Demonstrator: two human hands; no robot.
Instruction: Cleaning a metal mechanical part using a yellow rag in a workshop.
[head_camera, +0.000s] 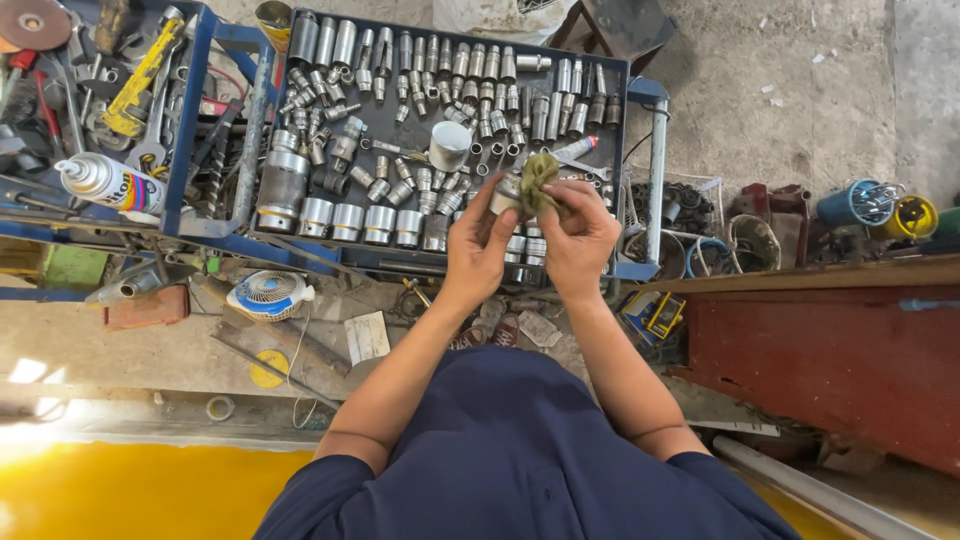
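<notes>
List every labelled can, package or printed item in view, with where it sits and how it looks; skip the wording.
Spray can: lying on its side on the left tool tray, white body, multicoloured label.
Printed sheet: flat on the floor below the socket tray, pale rectangle, print too small to tell.
Blue and yellow package: on the floor right of the right hand, boxy.

Even, soft daylight throughout; shadows are faint and short. Strong overexposed glare burns out the yellow floor (120, 490) at lower left. Focus is sharp at centre on the sockets (400, 120), with wide-angle bending and slight softness toward the edges.
</notes>
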